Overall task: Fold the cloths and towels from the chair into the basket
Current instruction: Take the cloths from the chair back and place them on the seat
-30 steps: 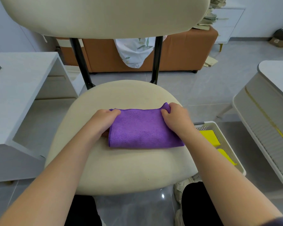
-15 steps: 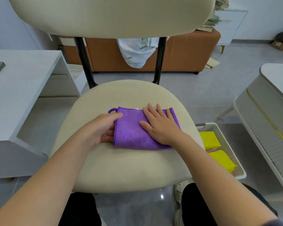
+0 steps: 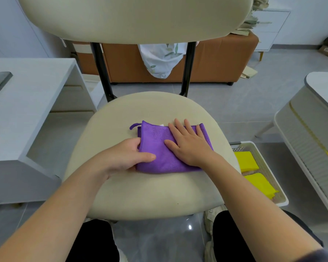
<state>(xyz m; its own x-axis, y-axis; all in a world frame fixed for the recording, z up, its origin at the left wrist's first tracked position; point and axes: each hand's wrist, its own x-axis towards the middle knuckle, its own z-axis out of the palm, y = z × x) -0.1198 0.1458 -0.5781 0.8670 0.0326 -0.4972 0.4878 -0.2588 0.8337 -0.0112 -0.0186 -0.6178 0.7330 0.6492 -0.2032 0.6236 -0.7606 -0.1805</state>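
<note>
Left grip (image 3: pixel 127 157) pinches folded purple cloth (image 3: pixel 155 138), right grip (image 3: pixel 189 146) pressing it flat-fingered

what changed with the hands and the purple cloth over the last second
The right hand let go of the far right corner of the purple cloth and now lies flat on top of it, fingers straight. The left hand moved from the far left corner to the left edge, which it grips with the thumb on top. The cloth stayed folded on the chair seat; the yellow cloths stayed in the basket.
</note>
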